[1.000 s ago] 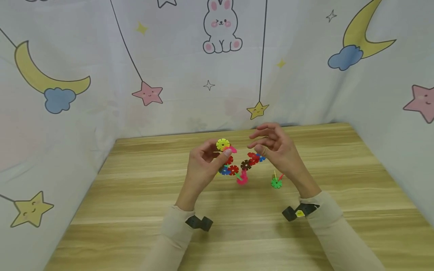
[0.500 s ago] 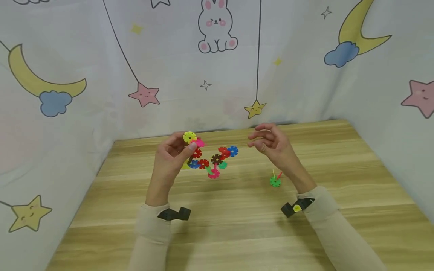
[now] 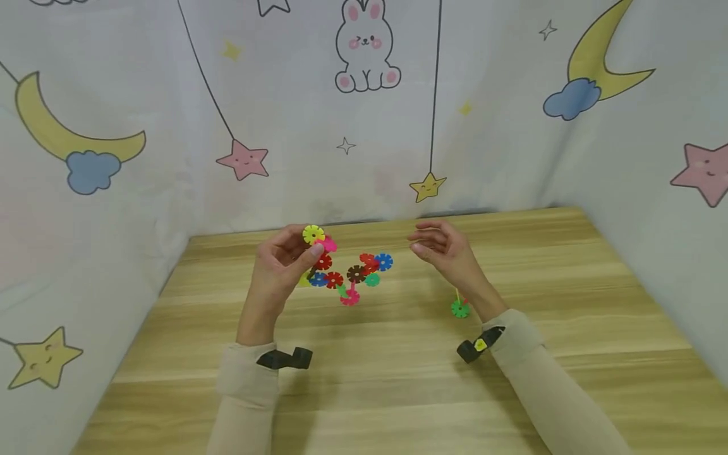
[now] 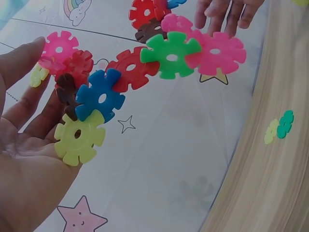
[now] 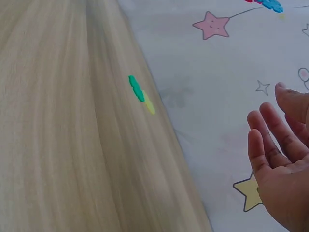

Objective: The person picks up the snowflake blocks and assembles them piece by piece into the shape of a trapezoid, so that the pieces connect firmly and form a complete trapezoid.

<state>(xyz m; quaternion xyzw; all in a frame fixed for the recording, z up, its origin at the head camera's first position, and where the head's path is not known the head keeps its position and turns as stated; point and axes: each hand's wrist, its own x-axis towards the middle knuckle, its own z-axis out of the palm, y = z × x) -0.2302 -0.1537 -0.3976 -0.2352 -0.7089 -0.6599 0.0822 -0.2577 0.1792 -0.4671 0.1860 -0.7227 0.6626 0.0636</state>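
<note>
My left hand (image 3: 272,272) pinches one end of a chain of notched plastic snowflake discs between thumb and fingers, raised above the table. In the left wrist view the chain runs through a pink disc (image 4: 60,46), a brown one, a blue disc (image 4: 101,96), a red one, a green disc (image 4: 171,55) and more pink ones. A yellow disc (image 4: 79,137) hangs off near the palm. The far end holds a blue disc (image 3: 383,261) beside red ones. My right hand (image 3: 449,253), fingers loosely bent and holding nothing, is raised to the right of that end, apart from it.
On the table (image 3: 364,392), a green disc (image 3: 460,308) with yellow and red pieces stands below my right hand. A teal disc (image 5: 136,89) joined to a yellow one lies near the back edge. A printed white curtain (image 3: 284,101) encloses the back and sides.
My left hand has moved left with the disc chain, bringing it away from my right hand. The right hand has shifted slightly left and down.
</note>
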